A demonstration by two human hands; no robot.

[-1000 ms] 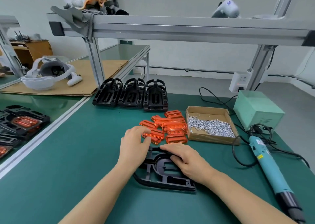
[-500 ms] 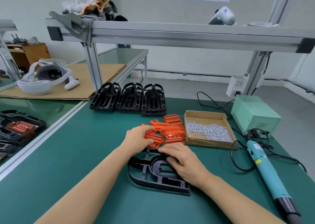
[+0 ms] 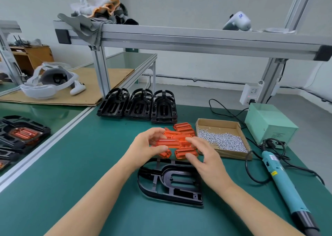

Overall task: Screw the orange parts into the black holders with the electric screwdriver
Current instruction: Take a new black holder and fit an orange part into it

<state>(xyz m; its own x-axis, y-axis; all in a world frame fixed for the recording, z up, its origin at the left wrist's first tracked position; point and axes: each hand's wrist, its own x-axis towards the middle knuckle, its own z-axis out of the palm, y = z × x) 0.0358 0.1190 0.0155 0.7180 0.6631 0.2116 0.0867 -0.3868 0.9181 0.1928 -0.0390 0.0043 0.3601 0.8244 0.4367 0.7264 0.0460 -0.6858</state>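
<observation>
The left hand [image 3: 147, 145] pinches an orange part [image 3: 168, 143] between thumb and fingers, above the orange pile [image 3: 183, 128]. The right hand [image 3: 206, 160] touches its other end, fingers loosely curled. A black holder [image 3: 172, 181] lies flat on the green mat [image 3: 80, 163] just below; the electric screwdriver [image 3: 283, 185] rests to the right.

The orange parts [image 3: 183, 137] are glossy translucent plastic; the black holder [image 3: 170, 183] is matt plastic; the surface [image 3: 71, 163] is smooth green mat.

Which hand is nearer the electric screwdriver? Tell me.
Right. The right hand is over the orange parts, with the electric screwdriver lying on the mat off to its right; the left hand is farther left, holding an orange part.
</observation>
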